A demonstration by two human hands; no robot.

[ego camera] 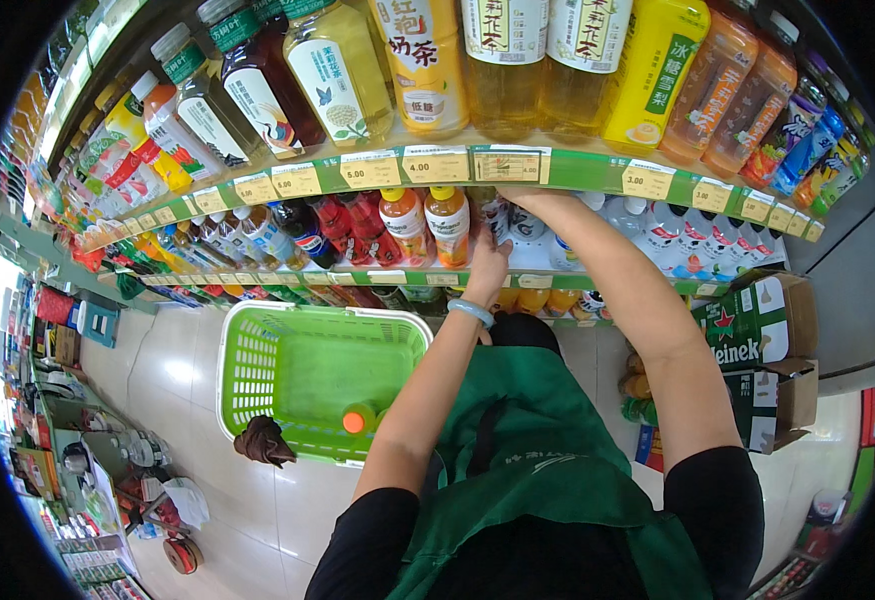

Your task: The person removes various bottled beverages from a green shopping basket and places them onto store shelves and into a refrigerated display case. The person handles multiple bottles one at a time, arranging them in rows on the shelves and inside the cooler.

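My left hand (pixel 490 264), with a pale bangle (pixel 470 311) at the wrist, is at the lower front of a dark-looking drink bottle (pixel 488 206) on the lower shelf. Its fingers overlap the bottle; whether they grip it is unclear. Over the same spot, my right hand (pixel 520 195) passes behind the upper shelf's price strip, and its fingers are hidden. Orange Tropicana juice bottles (pixel 448 225) stand just left of my left hand. A dark-labelled bottle (pixel 527 223) stands to the right, set back on the white shelf (pixel 531 251).
A green plastic basket (pixel 310 360) sits on the tiled floor at left, holding an orange-capped bottle (pixel 358 418). A brown cloth (pixel 265 441) hangs on its rim. Tea bottles (pixel 336 75) line the upper shelf above a price strip (pixel 587 171). Heineken cartons (pixel 756 322) are stacked at right.
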